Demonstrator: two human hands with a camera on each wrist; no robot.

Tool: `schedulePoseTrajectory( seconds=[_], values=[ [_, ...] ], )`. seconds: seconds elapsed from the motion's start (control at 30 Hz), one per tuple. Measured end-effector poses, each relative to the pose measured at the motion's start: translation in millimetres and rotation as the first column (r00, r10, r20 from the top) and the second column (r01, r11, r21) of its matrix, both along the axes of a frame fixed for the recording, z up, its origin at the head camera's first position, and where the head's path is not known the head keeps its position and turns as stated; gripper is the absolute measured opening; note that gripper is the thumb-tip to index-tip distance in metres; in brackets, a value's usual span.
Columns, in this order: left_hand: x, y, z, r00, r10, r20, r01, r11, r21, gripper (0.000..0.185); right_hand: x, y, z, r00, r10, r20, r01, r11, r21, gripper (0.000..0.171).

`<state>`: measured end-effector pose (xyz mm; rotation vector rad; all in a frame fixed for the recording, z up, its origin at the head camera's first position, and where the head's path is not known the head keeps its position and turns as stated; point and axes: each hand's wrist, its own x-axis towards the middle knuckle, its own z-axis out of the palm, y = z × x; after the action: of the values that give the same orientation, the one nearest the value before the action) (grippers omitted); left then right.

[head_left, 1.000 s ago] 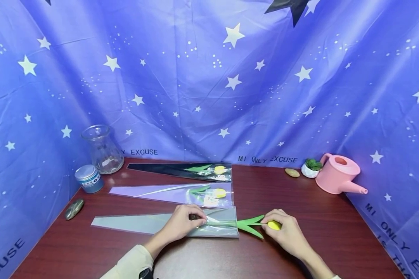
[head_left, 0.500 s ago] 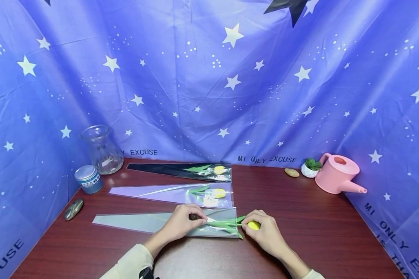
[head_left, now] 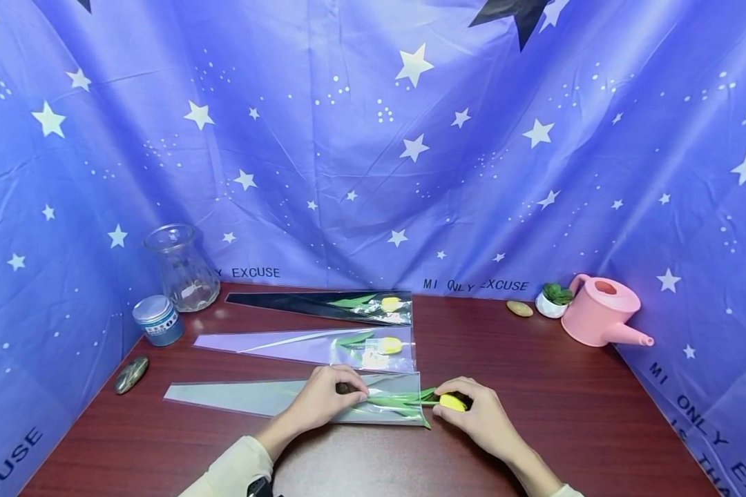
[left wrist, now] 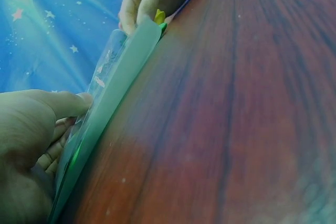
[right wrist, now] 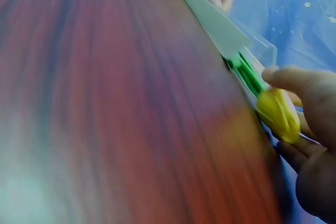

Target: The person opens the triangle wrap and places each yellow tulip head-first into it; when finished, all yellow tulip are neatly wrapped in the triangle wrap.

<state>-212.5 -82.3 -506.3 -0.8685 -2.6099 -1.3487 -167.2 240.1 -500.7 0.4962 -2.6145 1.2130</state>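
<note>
A grey flower sleeve (head_left: 224, 397) with a clear front lies nearest the person, its wide mouth to the right. My left hand (head_left: 319, 400) pinches its clear film between thumb and fingertips. The yellow tulip (head_left: 452, 402) has its stem and most of its green leaves (head_left: 388, 400) inside the sleeve; the bloom is outside, just right of the mouth. Around that bloom my right hand (head_left: 483, 417) curls, thumb on the near side. In the right wrist view, the thumb tip sits beside the green leaves and the fingers lie behind the yellow bloom (right wrist: 278, 115).
Behind lie a lilac sleeve (head_left: 255, 340) and a black sleeve (head_left: 286, 301), each with a yellow tulip inside. At left stand a glass vase (head_left: 189, 276), a blue jar (head_left: 158, 321) and a dark stone (head_left: 132, 375). A pink watering can (head_left: 597, 314), potted succulent (head_left: 555, 300) and pale stone (head_left: 519, 308) stand back right.
My right hand has moved left, sliding the tulip's leaves into the grey sleeve. Lately its fingertips have shifted from the stem onto the bloom. The left hand stays on the sleeve.
</note>
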Motion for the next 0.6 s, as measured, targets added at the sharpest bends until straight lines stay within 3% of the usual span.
schedulePoseTrajectory(
  seconds=[0.17, 0.4, 0.6],
  values=[
    [0.0, 0, -0.2, 1.0, 0.002, 0.005, -0.002, 1.0, -0.005, 0.007, 4.8, 20, 2.0, 0.998, 0.016, 0.054, -0.016, 1.0, -0.001, 0.034],
    [0.7, 0, 1.0, 1.0, 0.002, 0.007, -0.002, 1.0, -0.002, 0.007, 9.9, 35, 1.6, 0.996, 0.09, 0.001, -0.09, 0.996, 0.001, 0.032],
    [1.3, 0, 1.0, 1.0, 0.009, -0.006, -0.009, 1.0, 0.006, 0.01, 10.0, 31, -0.7, 0.995, 0.096, -0.034, -0.099, 0.992, -0.075, 0.028]
  ],
)
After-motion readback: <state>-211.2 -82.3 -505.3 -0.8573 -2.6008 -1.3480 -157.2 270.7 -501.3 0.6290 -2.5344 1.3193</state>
